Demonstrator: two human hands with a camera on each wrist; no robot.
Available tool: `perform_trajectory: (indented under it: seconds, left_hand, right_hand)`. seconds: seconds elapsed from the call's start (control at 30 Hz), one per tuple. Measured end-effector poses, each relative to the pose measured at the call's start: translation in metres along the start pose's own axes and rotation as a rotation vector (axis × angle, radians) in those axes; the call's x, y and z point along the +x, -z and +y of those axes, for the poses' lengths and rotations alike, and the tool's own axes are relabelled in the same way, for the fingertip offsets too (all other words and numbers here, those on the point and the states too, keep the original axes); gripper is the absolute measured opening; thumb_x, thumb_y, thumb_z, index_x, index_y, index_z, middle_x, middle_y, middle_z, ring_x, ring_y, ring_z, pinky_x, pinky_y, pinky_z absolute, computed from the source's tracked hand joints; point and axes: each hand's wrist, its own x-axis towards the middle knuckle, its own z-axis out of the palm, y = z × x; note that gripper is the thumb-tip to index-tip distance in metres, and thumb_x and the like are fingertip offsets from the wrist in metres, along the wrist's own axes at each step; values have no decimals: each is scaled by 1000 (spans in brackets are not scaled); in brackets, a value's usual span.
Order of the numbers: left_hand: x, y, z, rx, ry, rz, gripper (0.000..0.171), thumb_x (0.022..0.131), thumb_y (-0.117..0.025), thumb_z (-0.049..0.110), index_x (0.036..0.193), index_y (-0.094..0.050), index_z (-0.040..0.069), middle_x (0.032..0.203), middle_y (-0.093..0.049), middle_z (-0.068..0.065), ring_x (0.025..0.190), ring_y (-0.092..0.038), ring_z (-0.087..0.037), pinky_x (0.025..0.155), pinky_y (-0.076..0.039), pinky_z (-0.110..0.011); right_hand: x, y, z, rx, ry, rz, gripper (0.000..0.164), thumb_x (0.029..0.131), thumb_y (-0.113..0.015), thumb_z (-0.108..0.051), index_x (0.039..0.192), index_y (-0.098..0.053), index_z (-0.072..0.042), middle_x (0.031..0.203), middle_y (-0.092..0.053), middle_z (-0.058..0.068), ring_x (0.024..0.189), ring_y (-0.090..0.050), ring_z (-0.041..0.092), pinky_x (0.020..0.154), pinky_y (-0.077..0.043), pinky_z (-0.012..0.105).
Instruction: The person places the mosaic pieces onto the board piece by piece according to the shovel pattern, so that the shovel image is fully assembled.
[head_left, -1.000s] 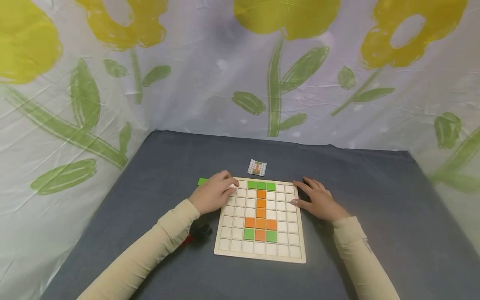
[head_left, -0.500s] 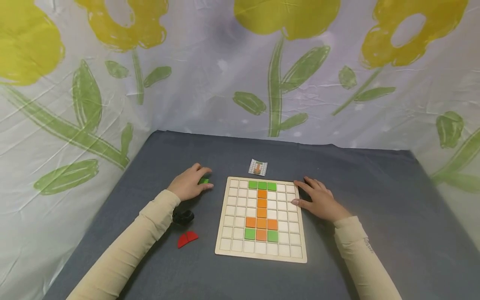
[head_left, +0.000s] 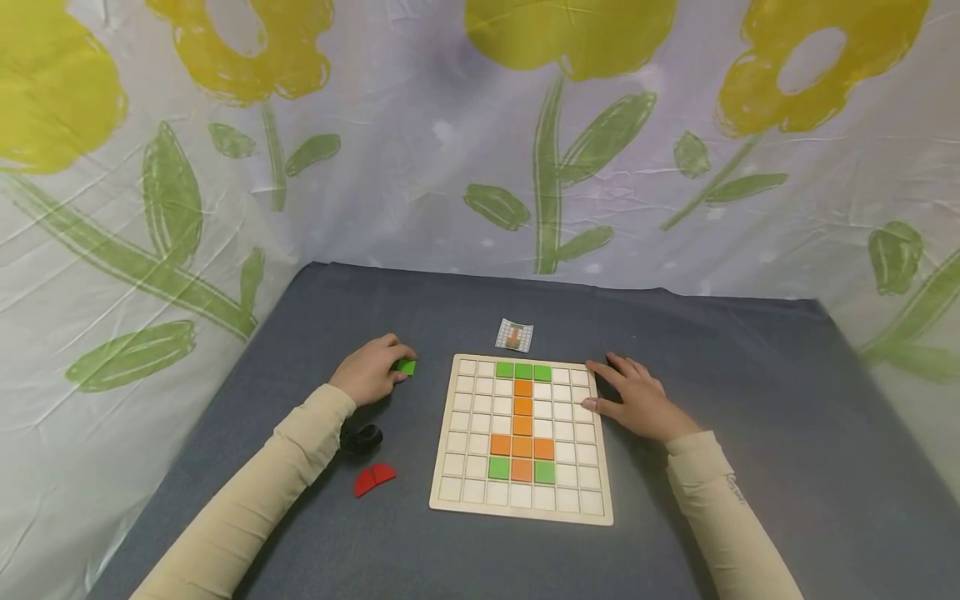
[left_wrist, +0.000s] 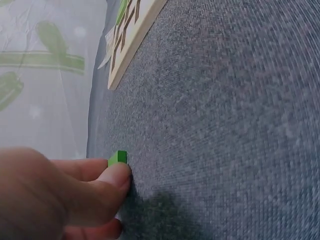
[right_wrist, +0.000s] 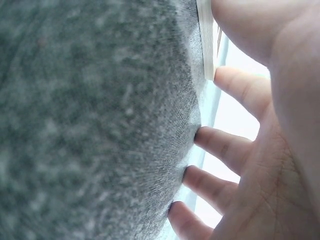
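Note:
My left hand (head_left: 369,372) pinches a small green square tile (head_left: 407,367) between thumb and fingers, left of the board. In the left wrist view the green tile (left_wrist: 118,157) pokes out past the thumb, close over the cloth. The wooden grid board (head_left: 525,514) lies flat on the table, with green tiles (head_left: 523,372) in its top row and orange tiles (head_left: 522,407) down one column. My right hand (head_left: 637,400) rests at the board's upper right edge, index finger and thumb on the rim. In the right wrist view its other fingers (right_wrist: 220,150) are spread on the cloth.
Behind the board lies a small printed card (head_left: 514,336) with a pattern. Two red quarter-round pieces (head_left: 375,479) lie left of the board, near a black object (head_left: 363,439) beside the left wrist. A flowered curtain (head_left: 420,167) stands behind the dark tablecloth (head_left: 720,333).
My left hand has moved left, off the board's upper left corner, to the green tile on the cloth, and its fingers have closed on it. The right hand stays in place.

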Motion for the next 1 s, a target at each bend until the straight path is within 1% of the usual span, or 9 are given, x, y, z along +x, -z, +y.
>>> perform_trajectory:
  seconds: [0.23,0.37,0.53,0.77,0.9,1.0]
  left_hand:
    - [-1,-1,-2,-2,11,4,29,86,-71,10,114,-68,7,103,-60,-9,83,-58,-20,73,-50,-38]
    - [-1,0,-1,18,13,2,28,86,-72,11,113,-69,7,102,-61,-9,83,-59,-21,73,-51,-39]
    - [-1,1,2,40,-3,1,28,85,-73,12,112,-69,6,100,-62,-9,82,-59,-20,72,-51,-39]
    - [-2,1,6,19,-20,7,30,85,-74,17,112,-69,7,100,-62,-9,83,-60,-21,72,-50,-38]
    - [-2,3,11,19,-45,28,30,85,-74,18,113,-69,8,101,-62,-8,83,-59,-20,71,-50,-37]
    - [-3,3,19,18,-91,53,30,84,-75,18,112,-69,8,99,-61,-7,81,-58,-18,69,-49,-35]
  right_hand:
    - [0,0,1,-4,-4,-1,73,90,-59,-53,150,-34,-19,155,-21,22,141,-15,47,104,-17,68]
    - [0,-1,1,-9,-7,-1,73,89,-59,-52,150,-35,-19,155,-21,23,141,-15,47,104,-18,67]
    - [0,-1,2,-1,-10,0,73,90,-59,-52,150,-35,-19,155,-21,22,141,-15,46,104,-17,67]
    - [-1,0,1,10,-8,-4,73,90,-59,-52,150,-34,-19,155,-20,22,141,-14,47,104,-17,67]
    - [0,1,1,13,-3,-2,73,90,-60,-51,150,-35,-18,155,-20,22,141,-15,47,104,-17,67]
    - [0,1,1,10,1,-3,73,90,-60,-51,150,-34,-18,155,-20,22,141,-15,47,104,-17,67]
